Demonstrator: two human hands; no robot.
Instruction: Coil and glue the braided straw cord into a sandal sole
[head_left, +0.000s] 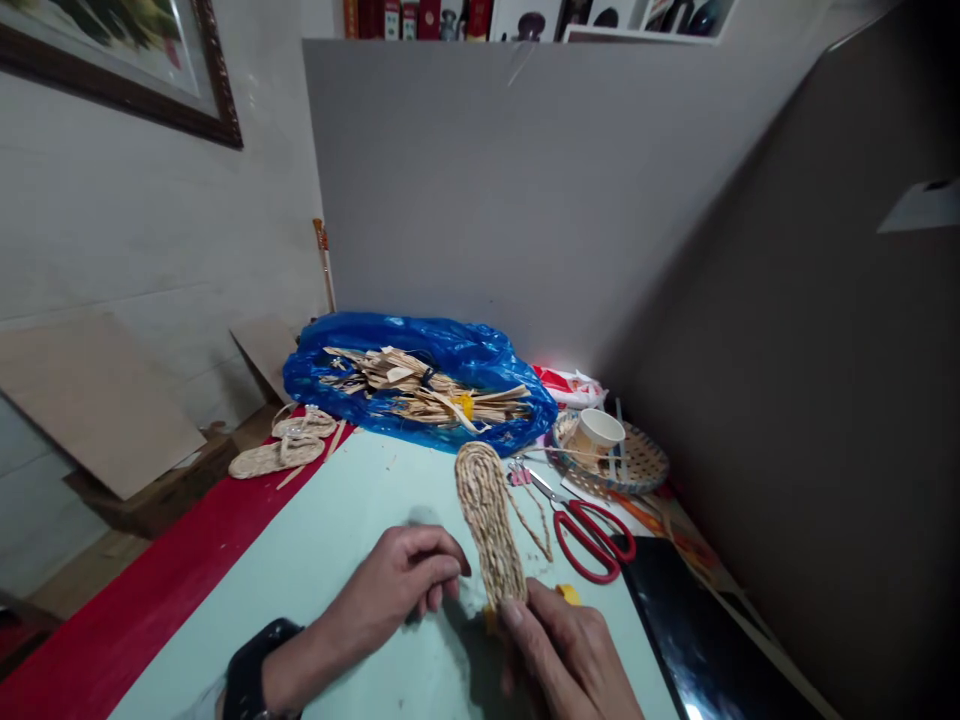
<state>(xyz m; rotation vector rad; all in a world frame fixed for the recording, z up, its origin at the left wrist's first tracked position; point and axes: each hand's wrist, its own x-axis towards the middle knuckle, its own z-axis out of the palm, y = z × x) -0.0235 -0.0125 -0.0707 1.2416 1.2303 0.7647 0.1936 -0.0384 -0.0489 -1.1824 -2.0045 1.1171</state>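
My right hand pinches the lower end of a braided straw shoe sole between thumb and fingers, holding it tilted up above the table. The sole is made of coiled cord rows, with a rounded far end. A loose tail of straw cord hangs at its right side. Yellow clips show by my right fingers, partly hidden. To the left of the sole, apart from it, my left hand has its fingers curled in, with nothing visible in them. A dark watch is on that wrist.
Red-handled scissors and a pink clip lie right of the sole. Behind are a blue plastic bag with straw bundles and a woven basket with a white cup. Straw sandals lie left; a black panel lies right.
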